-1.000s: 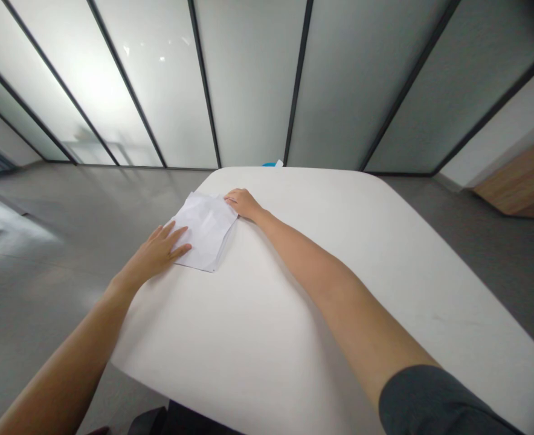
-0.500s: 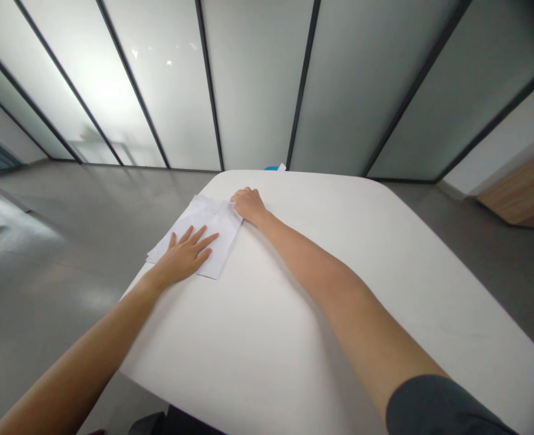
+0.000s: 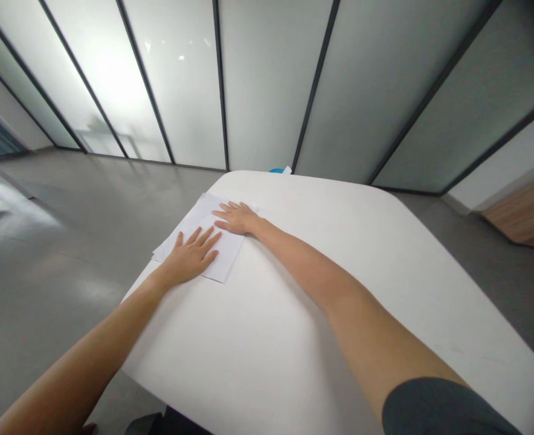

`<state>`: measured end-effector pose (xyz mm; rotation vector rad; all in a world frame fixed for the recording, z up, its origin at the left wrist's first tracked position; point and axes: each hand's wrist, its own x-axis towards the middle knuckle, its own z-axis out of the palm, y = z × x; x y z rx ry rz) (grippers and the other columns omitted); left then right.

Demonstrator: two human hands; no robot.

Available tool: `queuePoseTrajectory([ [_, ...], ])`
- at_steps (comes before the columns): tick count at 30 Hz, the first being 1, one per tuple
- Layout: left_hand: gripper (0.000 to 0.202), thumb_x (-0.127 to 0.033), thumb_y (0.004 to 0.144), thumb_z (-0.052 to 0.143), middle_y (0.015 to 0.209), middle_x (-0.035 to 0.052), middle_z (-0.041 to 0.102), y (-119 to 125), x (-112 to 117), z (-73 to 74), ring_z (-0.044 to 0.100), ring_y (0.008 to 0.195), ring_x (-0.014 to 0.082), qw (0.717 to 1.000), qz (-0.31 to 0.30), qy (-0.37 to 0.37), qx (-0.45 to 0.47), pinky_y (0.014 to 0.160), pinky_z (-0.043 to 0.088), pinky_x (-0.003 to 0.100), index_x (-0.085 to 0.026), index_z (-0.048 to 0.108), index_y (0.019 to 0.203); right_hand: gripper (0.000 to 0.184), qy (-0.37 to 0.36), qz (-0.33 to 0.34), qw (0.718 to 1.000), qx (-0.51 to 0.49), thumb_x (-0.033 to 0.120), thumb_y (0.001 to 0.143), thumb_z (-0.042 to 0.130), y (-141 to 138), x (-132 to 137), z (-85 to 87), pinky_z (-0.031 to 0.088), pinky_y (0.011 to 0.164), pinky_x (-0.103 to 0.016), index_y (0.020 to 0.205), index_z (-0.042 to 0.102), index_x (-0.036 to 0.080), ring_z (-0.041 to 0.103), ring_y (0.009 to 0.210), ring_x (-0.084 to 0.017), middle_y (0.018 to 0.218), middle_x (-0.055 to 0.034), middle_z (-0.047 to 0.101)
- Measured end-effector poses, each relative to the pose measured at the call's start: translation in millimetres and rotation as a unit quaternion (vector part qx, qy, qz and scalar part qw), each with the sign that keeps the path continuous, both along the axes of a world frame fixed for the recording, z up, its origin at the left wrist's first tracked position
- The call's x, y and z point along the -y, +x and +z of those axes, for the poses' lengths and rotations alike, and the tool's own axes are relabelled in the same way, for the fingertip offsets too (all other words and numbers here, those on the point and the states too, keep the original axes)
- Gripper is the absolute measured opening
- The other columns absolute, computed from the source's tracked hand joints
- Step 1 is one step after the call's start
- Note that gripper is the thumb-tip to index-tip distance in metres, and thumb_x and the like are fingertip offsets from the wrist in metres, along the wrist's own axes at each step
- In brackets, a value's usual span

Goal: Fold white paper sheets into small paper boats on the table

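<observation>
Open and palm down on the white paper [image 3: 196, 220], the left hand [image 3: 189, 257], fingers spread and straight, thumb apart from the rest, gripping nothing, lying across the paper's lower left part. Equally open and flat, the right hand [image 3: 236, 219], fingers together and pointing toward the left hand, pinching nothing, lying over the paper's upper right edge, with the wrist and forearm off the paper. Both hands just beside each other, not touching, with the paper showing between them. Paper lying flat and slightly skewed on the white desk [image 3: 267, 338], near the desk's far left corner and close to its left rim, a second layer or fold showing along the left edge, the exact number of sheets impossible to tell. Rounded corners on the desk. Over the desk's near right part, the right upper arm, partly covered by a dark grey sleeve [image 3: 441, 408]. Beyond the desk's left rim, a grey floor [image 3: 54, 302]. Past the far edge, a frosted glass partition [image 3: 267, 78] with thin black frames, and just behind that edge, a small blue object [image 3: 276, 171] beside a white scrap [image 3: 287, 170]. Off to the desk's right, a wooden panel [image 3: 525, 214] low against the wall. Under the near edge, a dark object [image 3: 171, 424], too cut off to name.
</observation>
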<state>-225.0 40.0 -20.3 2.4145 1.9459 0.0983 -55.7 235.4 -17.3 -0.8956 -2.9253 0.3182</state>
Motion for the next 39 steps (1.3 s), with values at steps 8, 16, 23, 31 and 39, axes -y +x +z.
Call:
queuePoseTrajectory([
  [8,0.068,-0.067,0.108,0.03,0.178,0.0049,0.024,0,4,0.1,0.02,0.163,0.0446,0.998,0.06,0.02,0.008,0.121,0.006,0.084,-0.041,0.028,0.171,0.071,0.007,-0.011,1.0,0.007,0.074,0.104,0.037,-1,-6,-4.4,0.012,0.132,-0.066,0.167,0.038,0.042,0.021,0.165,-0.035,0.178,-0.0012,0.027],
  [16,0.071,-0.073,0.105,0.03,0.178,0.0075,0.026,0,3,-0.4,0.022,0.162,0.0466,0.996,0.088,0.014,0.013,0.118,0.016,0.084,-0.042,0.033,0.169,0.069,0.007,-0.05,0.997,0.052,0.071,0.106,0.033,34,-18,11.5,0.016,0.133,-0.059,0.168,0.035,0.04,0.021,0.166,-0.031,0.179,-0.0044,0.021],
  [23,0.07,-0.073,0.103,0.033,0.177,0.0077,0.031,-3,-2,-6.2,0.024,0.162,0.0458,0.994,0.089,0.035,0.049,0.118,0.012,0.084,-0.045,0.038,0.166,0.07,0.016,-0.247,0.966,0.075,0.059,0.108,0.039,218,11,15.7,0.017,0.135,-0.049,0.17,0.036,0.027,0.021,0.166,-0.028,0.177,-0.0098,0.025],
  [31,0.068,-0.071,0.102,0.04,0.171,0.0126,0.041,-4,-6,-10.1,0.025,0.161,0.0478,0.991,0.078,0.079,0.08,0.119,0.005,0.087,-0.033,0.056,0.157,0.064,0.02,-0.479,0.873,0.085,0.05,0.109,0.031,418,99,3.5,0.02,0.135,-0.05,0.169,0.038,0.03,0.024,0.165,-0.027,0.177,-0.0072,0.026],
  [39,0.051,-0.051,0.11,0.042,0.133,0.0117,0.074,17,-1,30.6,0.062,0.134,0.0303,0.954,-0.028,0.272,0.121,0.123,0.041,0.05,-0.015,0.075,0.126,0.048,0.094,-0.6,0.793,0.05,0.023,0.102,0.046,454,134,20.1,0.044,0.119,-0.05,0.141,0.071,0.014,0.061,0.14,-0.036,0.143,-0.0249,0.067],
])
